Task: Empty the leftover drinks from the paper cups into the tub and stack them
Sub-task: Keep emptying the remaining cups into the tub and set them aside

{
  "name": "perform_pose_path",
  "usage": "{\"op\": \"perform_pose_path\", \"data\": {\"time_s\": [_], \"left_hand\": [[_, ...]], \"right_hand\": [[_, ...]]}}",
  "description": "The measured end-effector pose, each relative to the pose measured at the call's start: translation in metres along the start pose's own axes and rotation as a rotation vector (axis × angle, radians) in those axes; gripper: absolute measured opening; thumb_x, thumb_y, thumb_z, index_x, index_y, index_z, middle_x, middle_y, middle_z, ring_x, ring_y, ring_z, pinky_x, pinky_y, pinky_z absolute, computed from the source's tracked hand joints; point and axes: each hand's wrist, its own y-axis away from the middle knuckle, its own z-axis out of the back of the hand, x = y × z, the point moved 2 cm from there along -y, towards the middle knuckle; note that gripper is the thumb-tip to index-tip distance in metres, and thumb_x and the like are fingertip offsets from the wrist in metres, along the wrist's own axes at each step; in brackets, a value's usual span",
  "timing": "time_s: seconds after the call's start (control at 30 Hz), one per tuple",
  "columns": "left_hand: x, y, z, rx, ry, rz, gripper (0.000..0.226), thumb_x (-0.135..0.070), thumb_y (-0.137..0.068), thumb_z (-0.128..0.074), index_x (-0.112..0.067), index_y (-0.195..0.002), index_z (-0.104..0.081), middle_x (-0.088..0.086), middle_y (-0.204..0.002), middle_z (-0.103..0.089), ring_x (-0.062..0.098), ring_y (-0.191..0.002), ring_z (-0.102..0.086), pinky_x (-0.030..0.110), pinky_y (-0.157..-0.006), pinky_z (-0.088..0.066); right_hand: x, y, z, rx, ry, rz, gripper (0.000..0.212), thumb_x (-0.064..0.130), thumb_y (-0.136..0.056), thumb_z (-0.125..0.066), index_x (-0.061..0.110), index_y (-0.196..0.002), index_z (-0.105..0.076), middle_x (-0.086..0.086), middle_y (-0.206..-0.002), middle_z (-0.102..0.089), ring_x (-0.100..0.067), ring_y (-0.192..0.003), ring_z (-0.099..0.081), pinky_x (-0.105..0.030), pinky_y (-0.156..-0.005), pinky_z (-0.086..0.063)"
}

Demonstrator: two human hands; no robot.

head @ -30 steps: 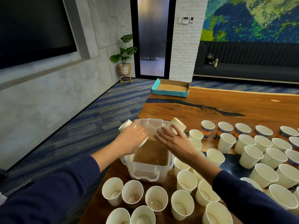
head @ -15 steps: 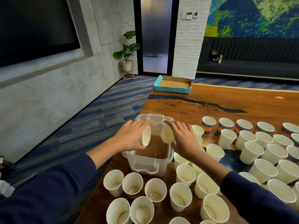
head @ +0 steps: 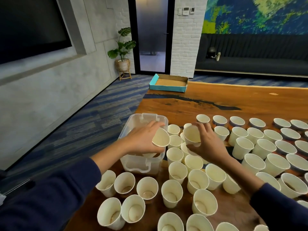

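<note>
Left hand (head: 141,140) grip holds tipped cup (head: 161,137) over tub (head: 133,161); right hand (head: 205,144) grip holds second cup (head: 191,135) beside it; both look emptied; next: nest them into stack

The tub (head: 141,160) sits at the table's (head: 216,100) left edge. Right of the tub and in front of it, upright paper cups (head: 176,170) stand packed close, many touching, leaving only narrow gaps between them. Beyond the tub the wood lies bare as far as a shallow cardboard tray (head: 168,84) at the far edge. Above the tub's opening, both hands hold tipped cups.
</note>
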Motion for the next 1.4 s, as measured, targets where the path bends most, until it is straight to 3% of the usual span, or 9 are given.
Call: {"op": "perform_pose_path", "data": {"time_s": [0.2, 0.4, 0.5, 0.57, 0.67, 0.83, 0.93, 1.13, 1.4], "left_hand": [[-0.041, -0.036, -0.014, -0.025, 0.025, -0.014, 0.079, -0.048, -0.081, -0.068, -0.031, -0.145, -0.024, -0.005, -0.151, -0.026, 0.020, -0.130, -0.041, 0.041, -0.101, -0.044], [-0.090, -0.072, -0.036, -0.027, 0.054, -0.022, 0.085, -0.053, -0.082, -0.066, -0.030, -0.148, -0.016, -0.002, -0.150, -0.024, 0.022, -0.128, -0.044, 0.037, -0.096, -0.042], [-0.108, -0.090, -0.048, -0.045, 0.072, -0.028, 0.088, -0.052, -0.081, -0.068, -0.027, -0.148, -0.016, 0.000, -0.150, -0.020, 0.025, -0.125, -0.047, 0.033, -0.091, -0.045], [-0.120, -0.102, -0.056, -0.044, 0.115, -0.029, 0.088, -0.049, -0.080, -0.070, -0.025, -0.147, -0.018, 0.000, -0.146, -0.020, 0.025, -0.121, -0.048, 0.030, -0.087, -0.047], [-0.139, -0.121, -0.071, -0.018, 0.174, -0.030, 0.085, -0.044, -0.079, -0.072, -0.023, -0.146, -0.023, 0.000, -0.140, -0.022, 0.026, -0.118, -0.049, 0.038, -0.092, -0.050], [-0.162, -0.148, -0.100, 0.095, 0.186, -0.110, 0.077, -0.036, -0.079, -0.075, -0.020, -0.139, -0.030, 0.001, -0.136, -0.021, 0.026, -0.113, -0.050, 0.037, -0.093, -0.047], [-0.166, -0.168, -0.121, 0.139, 0.172, -0.138, 0.074, -0.040, -0.078, -0.075, -0.020, -0.134, -0.032, 0.002, -0.136, -0.021, 0.026, -0.117, -0.047, 0.039, -0.098, -0.045], [-0.174, -0.194, -0.149, 0.208, 0.075, -0.184, 0.078, -0.035, -0.078, -0.076, -0.015, -0.139, -0.031, 0.006, -0.138, -0.028, 0.026, -0.120, -0.044, 0.034, -0.093, -0.042], [-0.161, -0.197, -0.184, 0.318, -0.009, -0.153, 0.088, -0.039, -0.078, -0.076, -0.017, -0.145, -0.024, 0.008, -0.146, -0.027, 0.027, -0.133, -0.034, 0.037, -0.107, -0.033]], "right_hand": [[-0.054, 0.016, 0.025, -0.073, 0.008, -0.160, 0.083, 0.032, -0.072, -0.082, 0.013, -0.138, -0.036, -0.011, -0.134, -0.048, -0.029, -0.115, -0.050, -0.038, -0.091, -0.045], [-0.114, 0.027, 0.041, -0.135, -0.003, -0.295, 0.080, 0.033, -0.074, -0.079, 0.010, -0.136, -0.035, -0.015, -0.129, -0.049, -0.032, -0.110, -0.051, -0.043, -0.088, -0.047], [-0.138, 0.033, 0.041, -0.142, 0.016, -0.306, 0.080, 0.035, -0.075, -0.078, 0.013, -0.139, -0.035, -0.013, -0.135, -0.047, -0.030, -0.116, -0.049, -0.041, -0.093, -0.045], [-0.151, 0.035, 0.039, -0.117, 0.024, -0.327, 0.081, 0.040, -0.077, -0.076, 0.015, -0.141, -0.033, -0.010, -0.141, -0.043, -0.027, -0.123, -0.046, -0.040, -0.099, -0.042], [-0.167, 0.035, 0.032, -0.058, 0.037, -0.357, 0.080, 0.047, -0.079, -0.072, 0.019, -0.142, -0.032, -0.007, -0.142, -0.041, -0.025, -0.125, -0.043, -0.038, -0.102, -0.040], [-0.184, 0.032, 0.023, 0.030, 0.096, -0.287, 0.078, 0.053, -0.083, -0.064, 0.022, -0.143, -0.026, -0.001, -0.145, -0.035, -0.019, -0.131, -0.035, -0.035, -0.110, -0.025], [-0.192, 0.032, 0.014, 0.099, 0.145, -0.262, 0.080, 0.057, -0.083, -0.061, 0.024, -0.144, -0.022, 0.000, -0.146, -0.031, -0.019, -0.132, -0.031, -0.035, -0.112, -0.021], [-0.211, 0.031, -0.007, 0.218, 0.203, -0.263, 0.085, 0.061, -0.082, -0.060, 0.023, -0.146, -0.018, -0.001, -0.147, -0.033, -0.020, -0.135, -0.030, -0.039, -0.114, -0.017], [-0.220, 0.034, -0.026, 0.365, 0.204, -0.235, 0.083, 0.064, -0.083, -0.056, 0.026, -0.148, -0.020, 0.001, -0.151, -0.029, -0.020, -0.139, -0.025, -0.046, -0.115, -0.013]]}}
